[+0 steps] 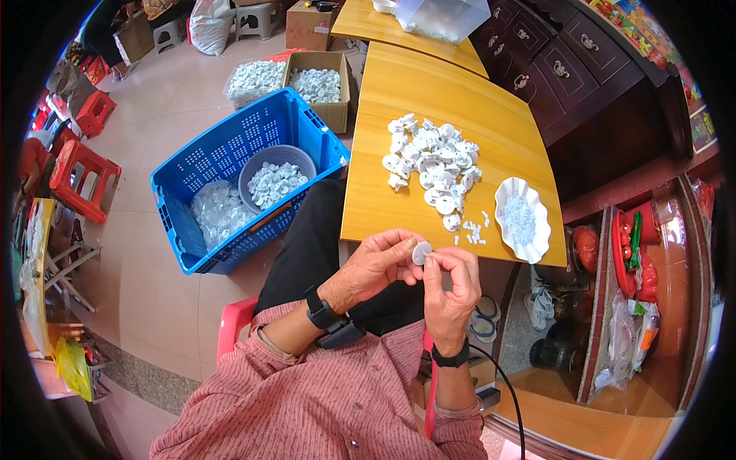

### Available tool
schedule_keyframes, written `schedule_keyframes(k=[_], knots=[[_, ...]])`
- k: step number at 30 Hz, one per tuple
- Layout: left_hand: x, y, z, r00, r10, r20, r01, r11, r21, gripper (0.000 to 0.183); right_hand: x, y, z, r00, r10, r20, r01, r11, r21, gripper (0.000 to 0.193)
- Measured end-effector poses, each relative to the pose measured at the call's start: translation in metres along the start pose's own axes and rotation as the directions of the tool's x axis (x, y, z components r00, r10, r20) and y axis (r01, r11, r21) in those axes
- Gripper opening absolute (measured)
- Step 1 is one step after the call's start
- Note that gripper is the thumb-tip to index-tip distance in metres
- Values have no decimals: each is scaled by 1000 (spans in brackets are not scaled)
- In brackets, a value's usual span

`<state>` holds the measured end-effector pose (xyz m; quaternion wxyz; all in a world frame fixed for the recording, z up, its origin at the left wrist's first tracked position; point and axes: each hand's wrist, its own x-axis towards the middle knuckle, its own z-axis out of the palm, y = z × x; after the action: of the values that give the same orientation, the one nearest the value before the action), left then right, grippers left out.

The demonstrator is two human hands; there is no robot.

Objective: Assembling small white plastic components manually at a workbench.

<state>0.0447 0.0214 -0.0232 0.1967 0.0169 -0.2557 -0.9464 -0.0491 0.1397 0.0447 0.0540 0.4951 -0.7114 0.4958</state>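
Note:
My left hand [369, 264] pinches a small round white plastic part [422, 252] between thumb and fingertips, just off the table's near edge. My right hand [454, 290] meets it there, thumb and forefinger closed together against the part's right side; whatever is between those fingertips is too small to make out. Beyond the hands, a heap of similar white plastic parts [441, 163] lies on the yellow wooden table [368, 184]. Several tiny white pegs [473, 232] are scattered at its near end. To their right stands a white fluted dish [503, 193] holding many tiny pale pieces.
On the floor at left is a blue crate [175, 218] containing a grey bowl [244, 188] and a clear bag of white parts. Behind it are a cardboard box [343, 107], a clear tub [238, 98] and red stools [65, 175]. Dark drawers [563, 73] and a shelf [594, 330] flank the right.

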Motion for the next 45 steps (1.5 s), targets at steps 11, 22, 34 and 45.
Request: schedule_keyframes(k=[11, 22, 34, 45], knots=[[-1, 0, 1, 996, -15, -83, 23, 996, 88, 30, 0, -2, 2, 1000, 1, 23, -2, 1000, 21, 8], [1, -3, -3, 995, 1, -101, 17, 984, 176, 29, -4, 2, 9, 998, -51, 28, 51, 998, -22, 8], [2, -6, -6, 996, 15, -84, 4, 975, 224, 28, -6, 9, 11, 997, -71, 35, 72, 996, -59, 11], [1, -6, -6, 998, 8, -70, 3, 988, 156, 28, -5, 4, 10, 997, -71, 16, 72, 997, -38, 10]])
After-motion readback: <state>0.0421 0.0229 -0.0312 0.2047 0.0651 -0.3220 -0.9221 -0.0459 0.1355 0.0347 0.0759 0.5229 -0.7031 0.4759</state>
